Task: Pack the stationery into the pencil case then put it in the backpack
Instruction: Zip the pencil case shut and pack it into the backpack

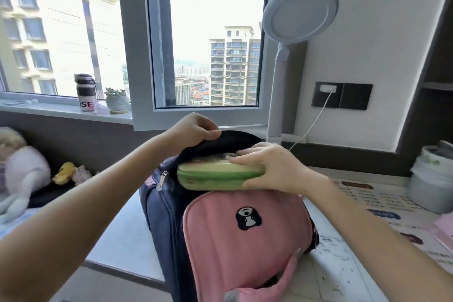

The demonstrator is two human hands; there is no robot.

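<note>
A navy and pink backpack (pixel 245 240) stands upright on the desk in the middle of the view. My left hand (pixel 193 127) pinches the dark top flap of the backpack and holds it lifted. A green zipped pencil case (pixel 215 175) lies flat in the backpack's mouth, above the pink front pocket. My right hand (pixel 274 169) grips the case's right end, fingers on top and thumb underneath. The case's far side is hidden under the flap.
A white round desk lamp (pixel 299 12) stands behind the backpack, with a charger cable (pixel 316 120) running to a wall socket. Printed sheets (pixel 367 201) and a grey-white container (pixel 431 179) lie to the right. Plush toys (pixel 22 169) sit at the left below the windowsill.
</note>
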